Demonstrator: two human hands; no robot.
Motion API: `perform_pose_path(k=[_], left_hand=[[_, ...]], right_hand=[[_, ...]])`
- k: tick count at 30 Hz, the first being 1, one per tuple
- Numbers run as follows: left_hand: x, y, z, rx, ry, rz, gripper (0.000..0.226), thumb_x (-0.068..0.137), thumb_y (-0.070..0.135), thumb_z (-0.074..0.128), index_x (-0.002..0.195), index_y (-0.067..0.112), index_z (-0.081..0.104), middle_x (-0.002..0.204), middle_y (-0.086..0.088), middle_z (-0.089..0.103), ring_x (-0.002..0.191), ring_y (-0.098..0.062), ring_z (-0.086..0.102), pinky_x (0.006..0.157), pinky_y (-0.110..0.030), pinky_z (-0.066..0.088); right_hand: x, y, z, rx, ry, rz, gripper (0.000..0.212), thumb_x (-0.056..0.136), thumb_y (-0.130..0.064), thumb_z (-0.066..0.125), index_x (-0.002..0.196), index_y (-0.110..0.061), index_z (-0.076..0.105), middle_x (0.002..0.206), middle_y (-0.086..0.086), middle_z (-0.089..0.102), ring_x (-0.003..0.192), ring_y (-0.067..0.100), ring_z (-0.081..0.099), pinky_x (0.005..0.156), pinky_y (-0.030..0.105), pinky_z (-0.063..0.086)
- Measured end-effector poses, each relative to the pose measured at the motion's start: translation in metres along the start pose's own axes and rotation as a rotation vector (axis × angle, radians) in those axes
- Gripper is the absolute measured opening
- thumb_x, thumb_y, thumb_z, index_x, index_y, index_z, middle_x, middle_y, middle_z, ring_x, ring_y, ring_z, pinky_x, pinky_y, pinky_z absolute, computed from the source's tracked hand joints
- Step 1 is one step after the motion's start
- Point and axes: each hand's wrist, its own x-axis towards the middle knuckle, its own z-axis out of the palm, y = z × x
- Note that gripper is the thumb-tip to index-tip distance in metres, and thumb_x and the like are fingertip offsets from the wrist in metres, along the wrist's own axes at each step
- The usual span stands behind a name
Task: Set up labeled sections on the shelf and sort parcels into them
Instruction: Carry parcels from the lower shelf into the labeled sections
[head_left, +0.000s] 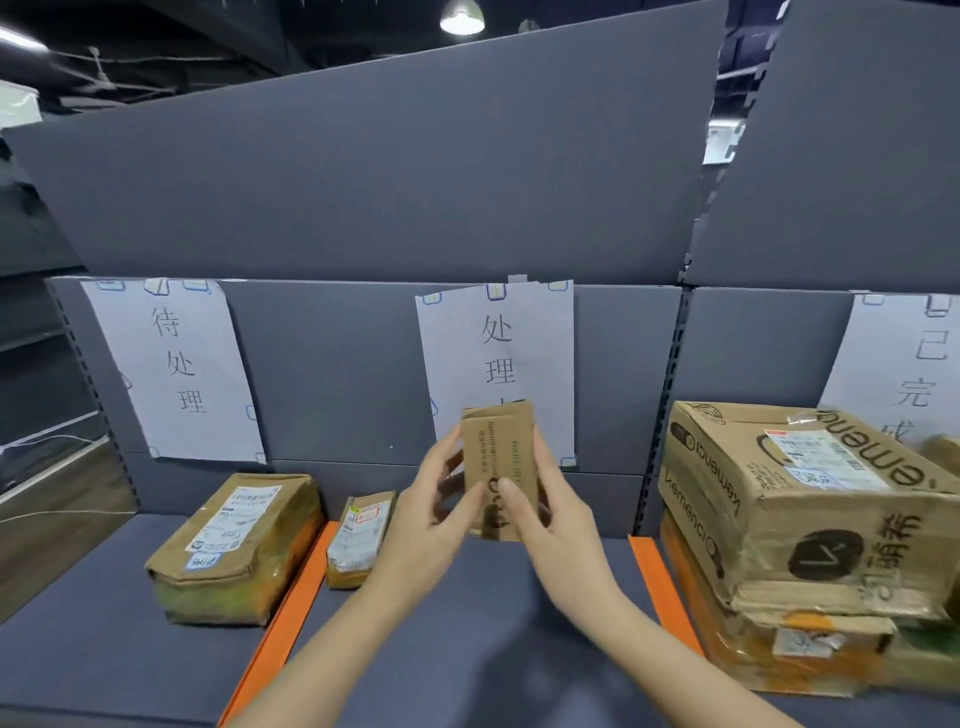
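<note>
Holding a small brown parcel (498, 457) upright in mid-air with both hands, above the middle section of the grey shelf (93, 654) and in front of the lower part of the middle label (498, 343). Gripping it at its left edge with the left hand (434, 501), fingers curled round the side and thumb on the printed front; gripping it at its right edge with the right hand (558, 514) in the same way. Taped to the back panel (337, 374): a left label (174, 369), the middle one, and a right label (906, 364) partly cut off by the frame edge. Splitting the shelf into three sections: a left orange divider (291, 608) and a right orange divider (662, 587). Lying in the left section just beside the left divider, a taped bulky parcel (234, 545); standing in the middle section just right of that divider, a slim parcel (358, 540). Stacked in the right section, a large printed carton (779, 493) on top of a flatter carton (789, 644).
</note>
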Motion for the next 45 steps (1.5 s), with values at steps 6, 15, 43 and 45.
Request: perform_pose_path(k=[6, 15, 43, 45], left_hand=[[0.005, 0.002, 0.001, 0.137, -0.139, 0.066, 0.055, 0.093, 0.000, 0.042, 0.130, 0.040, 0.046, 0.135, 0.014, 0.049, 0.129, 0.001, 0.041, 0.102, -0.019, 0.039], [0.026, -0.002, -0.015, 0.344, 0.152, -0.251, 0.110, 0.065, 0.068, 0.070, 0.149, 0.033, 0.008, 0.157, 0.007, 0.010, 0.145, -0.011, 0.003, 0.118, -0.036, 0.013], [0.038, 0.026, -0.026, 0.199, -0.149, 0.016, 0.049, 0.068, 0.024, 0.080, 0.112, 0.036, 0.061, 0.112, 0.022, 0.063, 0.105, 0.003, 0.059, 0.083, -0.016, 0.050], [0.037, 0.024, -0.025, 0.271, -0.094, 0.067, 0.057, 0.066, 0.037, 0.078, 0.119, 0.041, 0.057, 0.124, 0.023, 0.055, 0.116, 0.006, 0.050, 0.092, -0.014, 0.044]], right_hand=[[0.002, 0.002, -0.016, -0.070, 0.121, -0.073, 0.109, 0.068, -0.035, 0.079, 0.150, -0.030, 0.006, 0.133, -0.015, 0.035, 0.115, -0.029, 0.023, 0.084, -0.008, 0.025], [0.010, 0.017, -0.065, 0.272, 0.254, -0.113, 0.057, 0.068, -0.046, 0.045, 0.125, -0.041, 0.043, 0.132, -0.023, 0.049, 0.121, -0.011, 0.045, 0.093, 0.003, 0.036], [0.034, 0.004, -0.069, -0.129, -0.412, -0.108, 0.089, 0.085, -0.017, 0.068, 0.135, -0.049, 0.002, 0.132, -0.024, 0.042, 0.108, -0.025, 0.041, 0.087, -0.001, 0.033], [0.031, 0.003, -0.067, -0.107, -0.363, -0.089, 0.097, 0.084, -0.020, 0.069, 0.134, -0.054, -0.006, 0.136, -0.017, 0.044, 0.110, -0.021, 0.044, 0.088, 0.001, 0.035]])
